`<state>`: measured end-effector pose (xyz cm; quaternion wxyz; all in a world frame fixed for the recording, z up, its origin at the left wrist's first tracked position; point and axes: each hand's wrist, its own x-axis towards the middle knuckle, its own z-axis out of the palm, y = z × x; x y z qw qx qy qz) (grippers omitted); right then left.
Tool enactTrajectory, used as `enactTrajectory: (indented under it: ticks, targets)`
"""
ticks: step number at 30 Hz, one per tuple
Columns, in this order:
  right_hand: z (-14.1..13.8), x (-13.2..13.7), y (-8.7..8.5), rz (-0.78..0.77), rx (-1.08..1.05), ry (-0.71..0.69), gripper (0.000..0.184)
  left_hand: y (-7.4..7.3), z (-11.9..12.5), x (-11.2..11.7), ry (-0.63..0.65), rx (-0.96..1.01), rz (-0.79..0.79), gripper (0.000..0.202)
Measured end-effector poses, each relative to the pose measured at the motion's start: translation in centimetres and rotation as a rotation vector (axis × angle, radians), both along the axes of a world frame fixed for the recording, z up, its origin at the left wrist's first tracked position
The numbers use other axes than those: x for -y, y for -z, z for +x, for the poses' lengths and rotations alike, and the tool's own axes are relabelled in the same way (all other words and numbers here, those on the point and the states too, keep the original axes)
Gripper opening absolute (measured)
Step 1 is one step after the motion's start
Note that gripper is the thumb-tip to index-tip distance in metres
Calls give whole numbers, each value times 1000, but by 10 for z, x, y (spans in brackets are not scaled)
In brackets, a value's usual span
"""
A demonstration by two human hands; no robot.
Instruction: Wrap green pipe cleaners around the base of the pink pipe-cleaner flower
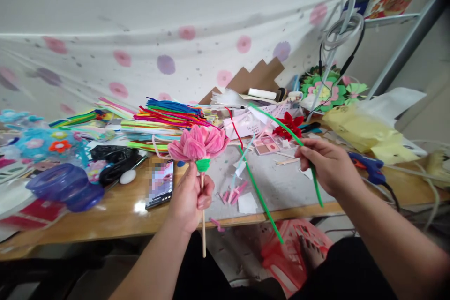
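A pink pipe-cleaner flower [198,144] stands upright on a thin wooden stick [204,239], with green pipe cleaner wrapped beneath its petals. My left hand [191,197] is closed round the stick just under that green base. To the right, my right hand [328,164] pinches a green pipe cleaner [277,121], which curves up to the left and hangs down below the fingers. Another green pipe cleaner [258,192] lies between the hands, its lower end reaching past the table's front edge. The two hands are apart.
Bundles of coloured pipe cleaners [168,115] lie at the back. A phone [161,183] and a purple container [65,187] are on the left. A blue glue gun [369,168] lies on the right, near a yellow bag [369,129]. Below the table stands a red basket [281,262].
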<state>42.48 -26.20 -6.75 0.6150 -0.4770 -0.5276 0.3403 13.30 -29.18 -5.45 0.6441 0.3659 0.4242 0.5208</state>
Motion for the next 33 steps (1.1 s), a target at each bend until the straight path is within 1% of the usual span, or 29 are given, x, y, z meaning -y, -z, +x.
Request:
enactTrajectory:
  ticks: [4, 6, 9, 11, 15, 18, 20, 23, 25, 29, 33]
  targets:
    - [-9, 4, -2, -92, -105, -150, 19, 0, 7, 1, 28, 21, 24, 52]
    - [-14, 6, -2, -101, -102, -237, 23, 0, 12, 1, 43, 31, 20, 49]
    - [-21, 13, -4, -58, 4, -356, 30, -1, 17, 2, 66, 49, -3, 47]
    - [-25, 19, -7, 4, 109, -397, 31, -2, 20, 3, 75, 55, -8, 47]
    - [-35, 32, -21, 180, 416, -336, 22, -2, 23, 4, 81, 62, -15, 43]
    - [-40, 36, -28, 304, 675, -298, 22, 1, 23, 6, 97, 74, -5, 39]
    - [-43, 36, -28, 345, 828, -268, 26, 2, 23, 7, 116, 75, 19, 36]
    - [-44, 33, -23, 361, 1009, -166, 32, 3, 23, 9, 138, 41, 46, 32]
    - [-43, 30, -20, 361, 1066, -117, 34, 3, 23, 9, 138, 18, 49, 32]
    - [-42, 26, -17, 353, 1071, -99, 34, 3, 24, 9, 105, 25, 42, 34]
    - [-43, 25, -16, 337, 1101, -85, 35, 4, 25, 8, 81, 38, 18, 45]
